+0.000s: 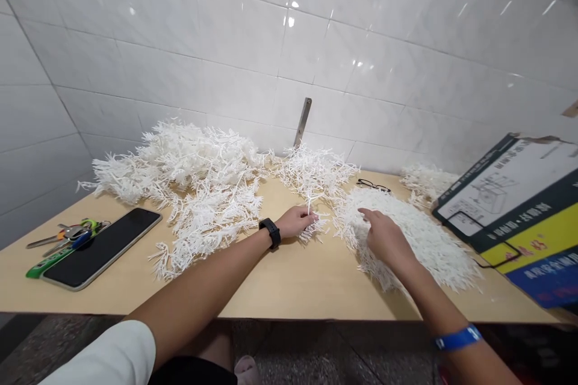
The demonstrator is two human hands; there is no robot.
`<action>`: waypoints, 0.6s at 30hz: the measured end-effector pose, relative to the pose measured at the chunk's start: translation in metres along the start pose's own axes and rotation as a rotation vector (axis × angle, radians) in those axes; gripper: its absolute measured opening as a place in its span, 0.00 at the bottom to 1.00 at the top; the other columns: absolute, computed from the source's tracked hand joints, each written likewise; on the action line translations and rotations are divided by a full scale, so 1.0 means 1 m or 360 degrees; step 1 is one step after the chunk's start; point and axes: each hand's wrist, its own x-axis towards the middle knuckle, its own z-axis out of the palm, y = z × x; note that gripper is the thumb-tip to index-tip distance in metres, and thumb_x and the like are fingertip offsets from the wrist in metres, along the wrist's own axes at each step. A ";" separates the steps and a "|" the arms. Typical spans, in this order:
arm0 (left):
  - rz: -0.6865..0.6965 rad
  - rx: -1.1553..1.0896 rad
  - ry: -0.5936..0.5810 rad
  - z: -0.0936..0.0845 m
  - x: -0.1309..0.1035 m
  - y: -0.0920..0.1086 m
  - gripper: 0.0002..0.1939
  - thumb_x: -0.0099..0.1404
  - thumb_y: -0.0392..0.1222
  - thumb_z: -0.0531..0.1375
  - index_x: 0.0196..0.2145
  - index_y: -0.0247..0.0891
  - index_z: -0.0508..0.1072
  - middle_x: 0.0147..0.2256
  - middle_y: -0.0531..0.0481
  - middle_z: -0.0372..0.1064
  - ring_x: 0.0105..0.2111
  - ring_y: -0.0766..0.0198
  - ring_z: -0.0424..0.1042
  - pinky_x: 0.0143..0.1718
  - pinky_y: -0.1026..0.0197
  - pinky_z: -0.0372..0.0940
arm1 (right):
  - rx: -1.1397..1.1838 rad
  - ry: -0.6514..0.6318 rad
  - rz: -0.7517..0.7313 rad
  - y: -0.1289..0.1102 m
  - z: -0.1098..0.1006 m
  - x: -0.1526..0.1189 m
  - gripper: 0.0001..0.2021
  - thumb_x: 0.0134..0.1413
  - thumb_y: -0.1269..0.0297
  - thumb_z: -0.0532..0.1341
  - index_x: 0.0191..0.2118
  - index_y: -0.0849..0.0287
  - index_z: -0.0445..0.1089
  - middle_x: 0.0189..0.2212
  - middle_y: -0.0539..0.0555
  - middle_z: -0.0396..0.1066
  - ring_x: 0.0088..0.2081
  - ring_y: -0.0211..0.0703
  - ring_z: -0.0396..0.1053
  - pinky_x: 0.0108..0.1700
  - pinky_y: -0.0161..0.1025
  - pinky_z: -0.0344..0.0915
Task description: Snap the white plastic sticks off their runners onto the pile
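Observation:
My left hand point(295, 222), with a black watch on the wrist, pinches a white branched plastic piece point(310, 204) near the middle of the table. Thin prongs of it stick out above and beside the fingers. My right hand point(387, 239), a blue band on its wrist, hovers at the left side of a broad heap of small loose white pieces point(424, 240). Its index finger points left, and nothing shows in it. Behind my left hand lies a small pile of branched white pieces point(313, 171). A larger tangled pile point(194, 162) spreads to the left.
At left, a phone point(102, 249) lies by keys point(70, 233) and a green cutter-like tool point(49, 263). A metal strip point(303, 122) stands against the tiled wall. Eyeglasses point(374, 185) lie behind the heap. A printed carton point(519, 216) and another white pile point(427, 181) are at right.

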 end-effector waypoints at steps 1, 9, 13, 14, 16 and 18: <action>-0.0003 -0.0006 -0.0022 0.000 -0.001 0.001 0.21 0.59 0.57 0.54 0.24 0.34 0.66 0.21 0.55 0.56 0.23 0.70 0.54 0.26 0.65 0.50 | 0.0019 0.0052 -0.0012 0.004 0.001 0.006 0.21 0.47 0.75 0.51 0.48 0.59 0.68 0.44 0.60 0.71 0.46 0.50 0.66 0.44 0.41 0.58; 0.0036 -0.0072 -0.0046 0.002 -0.005 0.005 0.19 0.61 0.55 0.52 0.26 0.35 0.65 0.23 0.54 0.60 0.25 0.68 0.59 0.29 0.65 0.55 | 0.1209 -0.0517 0.0262 -0.048 0.058 -0.001 0.24 0.54 0.42 0.52 0.23 0.59 0.65 0.20 0.52 0.67 0.21 0.39 0.62 0.24 0.36 0.56; 0.0001 -0.0036 0.0037 0.004 -0.004 0.003 0.19 0.62 0.53 0.52 0.23 0.35 0.65 0.22 0.53 0.62 0.25 0.68 0.60 0.31 0.64 0.56 | 0.1547 -0.0444 0.0273 -0.067 0.077 -0.003 0.25 0.53 0.42 0.52 0.17 0.57 0.57 0.14 0.47 0.57 0.18 0.35 0.53 0.23 0.35 0.50; -0.0015 0.0003 0.0064 0.005 -0.003 0.001 0.19 0.62 0.52 0.52 0.22 0.35 0.65 0.21 0.54 0.61 0.25 0.68 0.59 0.30 0.64 0.56 | 0.1520 -0.0336 0.0280 -0.070 0.079 -0.006 0.24 0.52 0.43 0.53 0.17 0.56 0.54 0.14 0.46 0.54 0.18 0.35 0.52 0.23 0.35 0.49; -0.0040 0.0066 0.0049 0.006 0.000 -0.003 0.19 0.61 0.51 0.52 0.21 0.35 0.64 0.20 0.54 0.60 0.23 0.69 0.57 0.29 0.64 0.54 | 0.1465 -0.0187 0.0329 -0.077 0.078 -0.018 0.22 0.52 0.46 0.54 0.17 0.55 0.51 0.14 0.45 0.50 0.19 0.35 0.49 0.23 0.35 0.46; -0.0091 0.0060 0.0129 0.005 0.004 -0.007 0.19 0.62 0.52 0.52 0.21 0.35 0.63 0.20 0.55 0.57 0.22 0.69 0.55 0.27 0.64 0.52 | 0.1485 -0.0188 0.0429 -0.085 0.073 -0.037 0.21 0.53 0.49 0.52 0.18 0.55 0.49 0.14 0.45 0.49 0.19 0.35 0.48 0.22 0.36 0.45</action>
